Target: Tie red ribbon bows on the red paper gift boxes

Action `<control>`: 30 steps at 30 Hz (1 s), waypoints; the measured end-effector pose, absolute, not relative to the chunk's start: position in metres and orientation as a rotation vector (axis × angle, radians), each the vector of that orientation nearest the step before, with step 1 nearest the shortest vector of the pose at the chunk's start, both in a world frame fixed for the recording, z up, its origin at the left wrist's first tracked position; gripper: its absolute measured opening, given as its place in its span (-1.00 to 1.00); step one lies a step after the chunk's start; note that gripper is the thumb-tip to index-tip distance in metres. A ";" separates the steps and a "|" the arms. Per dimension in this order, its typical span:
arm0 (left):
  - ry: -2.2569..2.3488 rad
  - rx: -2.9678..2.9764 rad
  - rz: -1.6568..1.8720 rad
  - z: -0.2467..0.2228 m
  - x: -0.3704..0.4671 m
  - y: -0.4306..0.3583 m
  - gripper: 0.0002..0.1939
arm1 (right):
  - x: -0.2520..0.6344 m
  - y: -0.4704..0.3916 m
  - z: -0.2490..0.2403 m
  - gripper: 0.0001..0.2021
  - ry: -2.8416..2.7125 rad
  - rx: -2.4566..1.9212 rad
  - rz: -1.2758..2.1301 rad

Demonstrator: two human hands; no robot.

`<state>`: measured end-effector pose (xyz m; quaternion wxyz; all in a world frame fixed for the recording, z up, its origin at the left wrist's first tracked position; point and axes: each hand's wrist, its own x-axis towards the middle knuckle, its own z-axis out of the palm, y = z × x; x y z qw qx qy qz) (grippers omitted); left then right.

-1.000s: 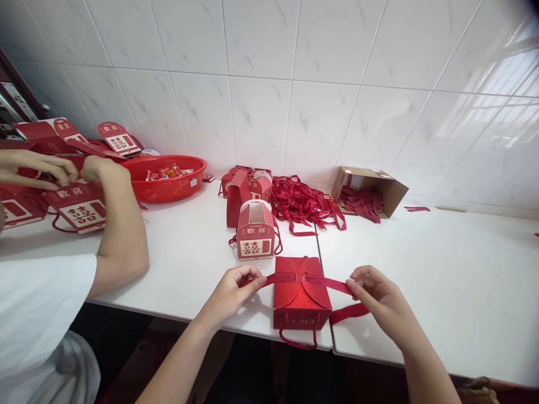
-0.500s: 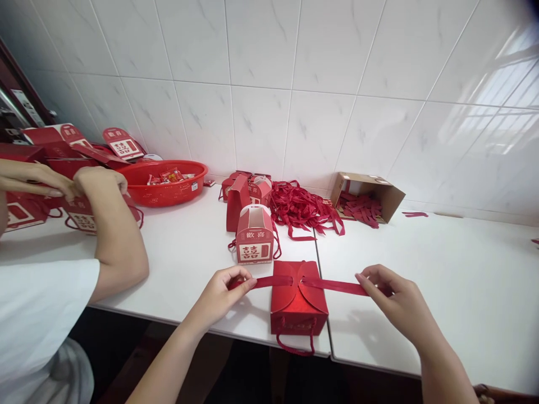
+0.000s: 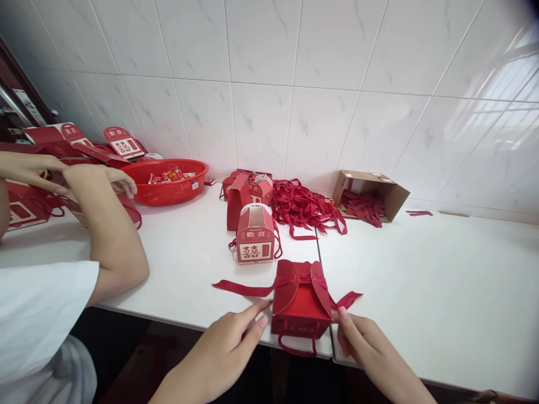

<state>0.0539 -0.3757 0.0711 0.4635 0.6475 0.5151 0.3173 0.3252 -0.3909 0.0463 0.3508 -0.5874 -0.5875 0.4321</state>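
Observation:
A red gift box (image 3: 302,300) stands at the table's front edge, its two curved flaps slightly parted. A red ribbon (image 3: 248,290) is threaded through the flaps, its loose ends hanging out on both sides. My left hand (image 3: 231,342) is at the box's left side, fingers stretched toward it and holding nothing. By the right side is my right hand (image 3: 364,339), its fingertips at the box wall just below the ribbon's right end; the fingers look apart. The box's dark red cord handle (image 3: 298,352) hangs over the front.
Behind stands a handled box with printed characters (image 3: 255,238), with more boxes farther back. A heap of ribbons (image 3: 301,205) lies beside a cardboard carton (image 3: 396,205) holding red strips. At left, a co-worker's arm (image 3: 115,230) rests near a red basket (image 3: 168,193) of wrapped sweets.
Both hands have let go of the ribbon ends and moved down and inward to the box's sides. The flaps have parted and the ribbon has slackened. The co-worker's hands shifted slightly.

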 end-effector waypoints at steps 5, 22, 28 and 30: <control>1.138 1.116 0.956 0.057 0.064 -0.367 -0.48 | 0.310 -0.388 0.032 -0.61 -0.940 -1.327 1.309; 0.693 0.230 1.589 0.102 0.073 -0.329 -0.84 | 0.323 -0.359 0.057 -0.82 -0.366 -0.771 0.963; 0.707 0.872 1.705 0.138 0.075 -0.321 -0.90 | 0.331 -0.351 0.115 -0.78 -0.724 -0.906 0.550; 0.719 1.065 1.735 0.151 0.079 -0.317 -0.91 | 0.328 -0.348 0.137 -0.79 -0.864 -0.964 0.514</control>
